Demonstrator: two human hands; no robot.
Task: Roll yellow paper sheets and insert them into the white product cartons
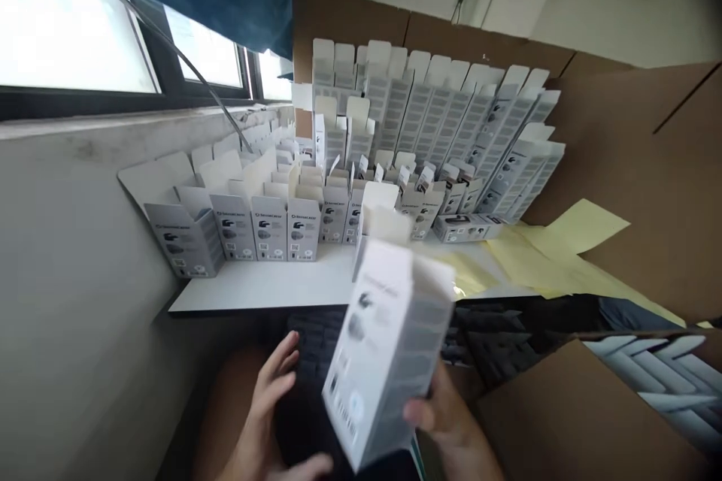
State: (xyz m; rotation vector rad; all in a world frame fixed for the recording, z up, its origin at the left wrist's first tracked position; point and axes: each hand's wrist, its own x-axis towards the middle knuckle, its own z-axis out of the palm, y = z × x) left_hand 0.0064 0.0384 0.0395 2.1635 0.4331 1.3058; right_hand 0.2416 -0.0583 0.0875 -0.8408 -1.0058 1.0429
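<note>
A white printed carton [377,338] with its top flaps raised is tilted in front of me. My right hand [445,413] is closed round its lower right side, thumb on the side panel; the other fingers are hidden behind it. To the left, my left hand [276,406] is apart from the carton, fingers spread, nothing in them. Beyond the carton is a white shelf [271,285]. On it stand several like cartons [231,225] with their flaps up. The inside of the held carton cannot be seen.
Taller rows of cartons [434,105] stand at the back. One closed box [468,228] lies flat near yellow sheets [524,263] at the right. Lower right, a large cardboard box [547,406] sits beside stacked flat cartons [659,376]. A wall [73,240] bounds the left.
</note>
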